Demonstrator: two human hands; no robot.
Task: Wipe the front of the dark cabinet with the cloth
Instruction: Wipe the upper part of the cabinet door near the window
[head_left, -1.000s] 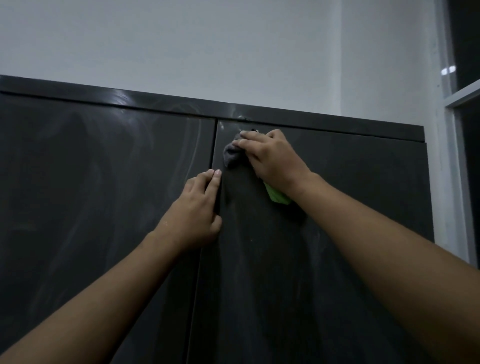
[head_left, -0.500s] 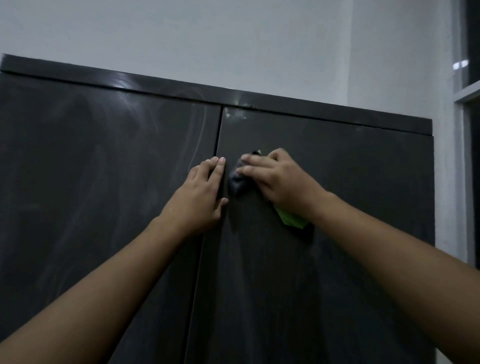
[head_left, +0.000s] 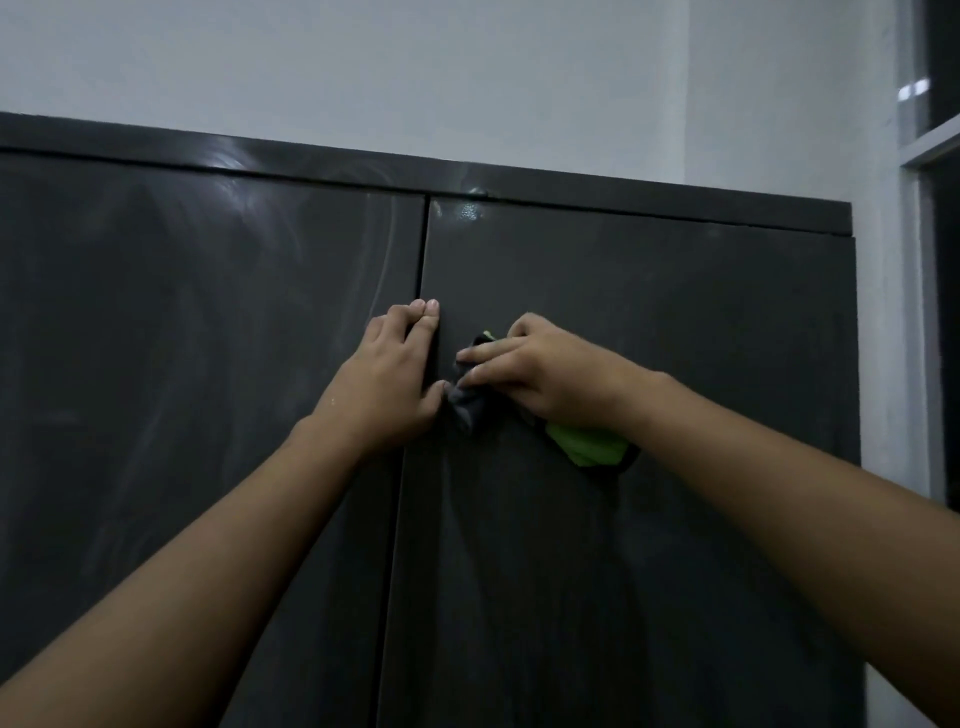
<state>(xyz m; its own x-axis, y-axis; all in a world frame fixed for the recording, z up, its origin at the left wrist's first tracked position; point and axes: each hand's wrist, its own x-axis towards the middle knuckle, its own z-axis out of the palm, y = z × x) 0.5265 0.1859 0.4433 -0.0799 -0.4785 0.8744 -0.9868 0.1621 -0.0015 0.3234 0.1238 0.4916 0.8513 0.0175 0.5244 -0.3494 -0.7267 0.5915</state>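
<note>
Holding cloth (head_left: 468, 406) against cabinet (head_left: 675, 312) (right hand (head_left: 540, 374))

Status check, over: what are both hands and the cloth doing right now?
Right hand holds cloth against right cabinet door. Left hand flat across the door seam. Nothing blocking the wipe.
</note>
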